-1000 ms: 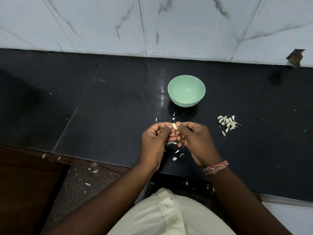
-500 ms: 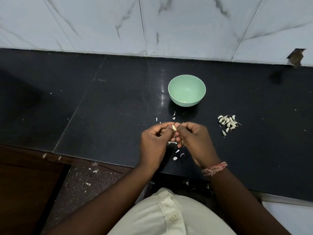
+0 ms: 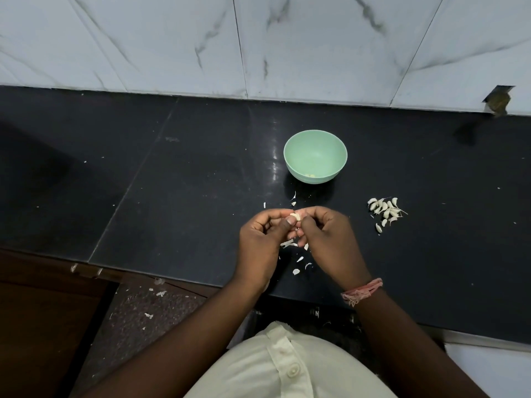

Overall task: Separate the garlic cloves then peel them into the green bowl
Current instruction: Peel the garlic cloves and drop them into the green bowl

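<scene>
Because the garlic clove [image 3: 295, 216], pinched between the fingers [image 3: 288, 221] of the left hand [image 3: 260, 242] and right hand [image 3: 330, 242] just short of the green bowl [image 3: 315, 156], looks light, firm and slippery once bared, it is probably best gripped by its ends while its papery skin tears away.

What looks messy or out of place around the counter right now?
Garlic skin scraps are scattered on the black counter below the hands, and a few flakes lie on the floor past its edge. The wall tile at far right is chipped.
</scene>
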Demonstrator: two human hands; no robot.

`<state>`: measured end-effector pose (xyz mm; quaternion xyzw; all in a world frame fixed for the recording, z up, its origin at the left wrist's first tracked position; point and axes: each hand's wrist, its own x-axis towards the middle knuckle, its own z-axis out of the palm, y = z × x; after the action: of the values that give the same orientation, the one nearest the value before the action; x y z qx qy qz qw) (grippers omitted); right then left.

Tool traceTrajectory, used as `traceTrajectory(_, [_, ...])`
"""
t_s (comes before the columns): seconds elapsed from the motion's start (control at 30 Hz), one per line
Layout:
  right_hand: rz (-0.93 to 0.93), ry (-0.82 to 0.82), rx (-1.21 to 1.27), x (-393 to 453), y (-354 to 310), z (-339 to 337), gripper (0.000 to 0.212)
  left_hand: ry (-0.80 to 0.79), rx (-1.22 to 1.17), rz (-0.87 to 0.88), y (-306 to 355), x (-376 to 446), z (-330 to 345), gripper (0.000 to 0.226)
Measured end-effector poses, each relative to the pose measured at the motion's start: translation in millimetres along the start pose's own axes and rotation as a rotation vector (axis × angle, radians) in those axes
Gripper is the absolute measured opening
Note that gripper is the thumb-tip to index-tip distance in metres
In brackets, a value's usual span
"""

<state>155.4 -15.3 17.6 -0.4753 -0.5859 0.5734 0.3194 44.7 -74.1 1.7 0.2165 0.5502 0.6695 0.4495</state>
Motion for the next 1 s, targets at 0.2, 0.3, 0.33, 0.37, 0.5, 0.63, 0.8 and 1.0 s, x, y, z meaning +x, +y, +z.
traceTrajectory(0.2, [-0.046, -0.031, -0.027, -3.0, -7.5, 0.4, 0.024, 0.029, 0.020, 0.076, 1.5, 1.1, -2.0, 0.012])
traceTrajectory(0.3, [-0.074, -0.039, -0.030, -4.4, -8.3, 2.1, 0.018, 0.048, 0.086, 0.136, 3.5, -0.1, -2.6, 0.013])
traceTrajectory(0.33, [-0.076, -0.039, -0.029, -4.6, -7.9, 2.7, 0.016, 0.052, 0.114, 0.153, 3.4, -0.5, -3.4, 0.013])
traceTrajectory(0.37, [-0.076, -0.035, -0.025, -5.1, -7.9, 3.5, 0.015, 0.055, 0.141, 0.170, 3.5, -0.9, -4.5, 0.014])
traceTrajectory(0.5, [-0.057, -0.014, -0.020, -5.8, -10.2, 5.7, 0.012, 0.058, 0.222, 0.232, 4.7, -1.7, -8.2, 0.015])
traceTrajectory(0.63, [-0.068, -0.002, -0.048, -4.9, -9.2, 5.9, 0.011, 0.050, 0.277, 0.264, 5.9, -2.7, -8.4, 0.014])
traceTrajectory(0.8, [-0.094, -0.003, -0.090, -5.0, -8.9, 4.6, 0.018, 0.034, 0.238, 0.252, 5.1, -3.4, -6.5, 0.013])
traceTrajectory(1.0, [-0.075, -0.015, -0.055, -3.4, -5.0, 2.0, 0.026, 0.011, 0.207, 0.243, 7.4, -3.0, -3.1, 0.014])
